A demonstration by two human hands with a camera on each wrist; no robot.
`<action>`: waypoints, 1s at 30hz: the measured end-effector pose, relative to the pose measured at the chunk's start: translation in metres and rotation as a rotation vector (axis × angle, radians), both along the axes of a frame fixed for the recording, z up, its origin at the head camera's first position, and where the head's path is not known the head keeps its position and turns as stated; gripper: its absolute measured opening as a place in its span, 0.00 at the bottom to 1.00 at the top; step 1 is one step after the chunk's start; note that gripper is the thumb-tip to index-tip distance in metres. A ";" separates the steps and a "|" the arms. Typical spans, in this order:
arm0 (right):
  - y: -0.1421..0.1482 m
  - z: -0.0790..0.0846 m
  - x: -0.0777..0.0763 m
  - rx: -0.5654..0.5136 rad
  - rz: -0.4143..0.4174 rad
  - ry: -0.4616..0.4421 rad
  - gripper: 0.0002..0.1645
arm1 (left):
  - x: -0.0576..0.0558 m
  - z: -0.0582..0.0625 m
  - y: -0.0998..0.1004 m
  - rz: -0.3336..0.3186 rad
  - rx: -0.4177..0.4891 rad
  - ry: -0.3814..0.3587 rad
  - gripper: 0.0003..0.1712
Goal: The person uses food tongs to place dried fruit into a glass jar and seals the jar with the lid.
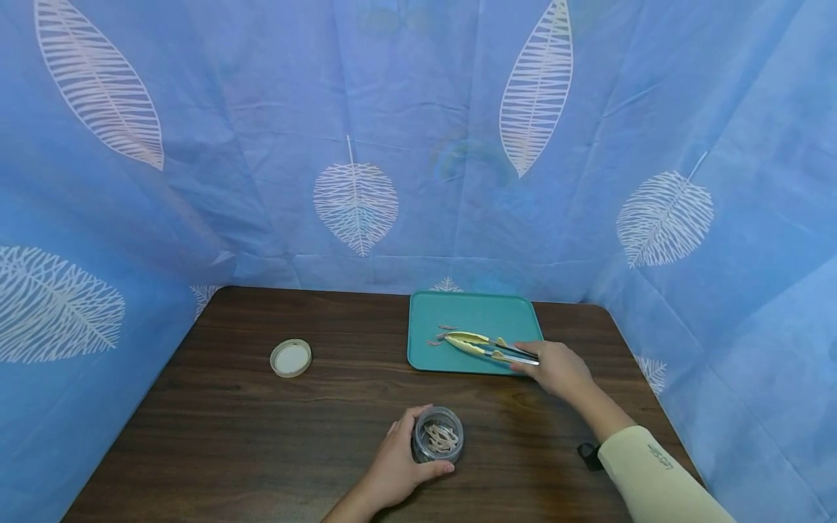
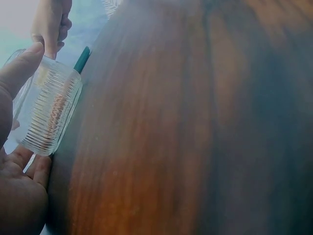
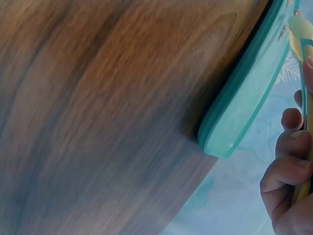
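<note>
My left hand (image 1: 396,466) holds a clear ribbed jar (image 2: 43,110) on the table, thumb on one side and fingers on the other. The jar is uncapped, and thin pale-pinkish strips (image 1: 442,438) lie inside; their exact kind is unclear. My right hand (image 1: 557,369) grips the metal handles of food tongs (image 1: 468,337) with yellow tips. Those tips are over the left part of a teal tray (image 1: 490,309), spread slightly and close to a few small pinkish strips (image 1: 434,343) lying there. Whether the tips touch a strip cannot be made out.
A round pale lid (image 1: 290,358) lies on the dark wooden table (image 1: 327,407), left of the tray. Blue cloth (image 1: 418,211) with white leaf prints hangs behind and beside the table. A small black object (image 1: 591,456) sits by the right sleeve.
</note>
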State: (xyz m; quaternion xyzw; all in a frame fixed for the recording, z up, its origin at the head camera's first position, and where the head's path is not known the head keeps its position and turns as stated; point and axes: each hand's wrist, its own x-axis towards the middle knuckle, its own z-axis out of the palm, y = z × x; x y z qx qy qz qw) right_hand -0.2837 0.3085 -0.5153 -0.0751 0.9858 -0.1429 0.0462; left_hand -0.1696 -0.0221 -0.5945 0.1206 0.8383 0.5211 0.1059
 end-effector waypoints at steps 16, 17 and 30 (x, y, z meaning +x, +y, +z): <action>0.020 0.001 0.030 -0.026 0.064 0.139 0.33 | 0.000 -0.001 0.000 0.002 -0.005 0.008 0.56; 0.021 0.002 0.033 -0.026 0.067 0.138 0.33 | 0.000 0.000 0.001 0.000 -0.002 0.004 0.56; 0.029 0.025 0.065 -0.122 0.149 0.115 0.33 | 0.000 0.001 0.000 -0.007 0.003 -0.004 0.56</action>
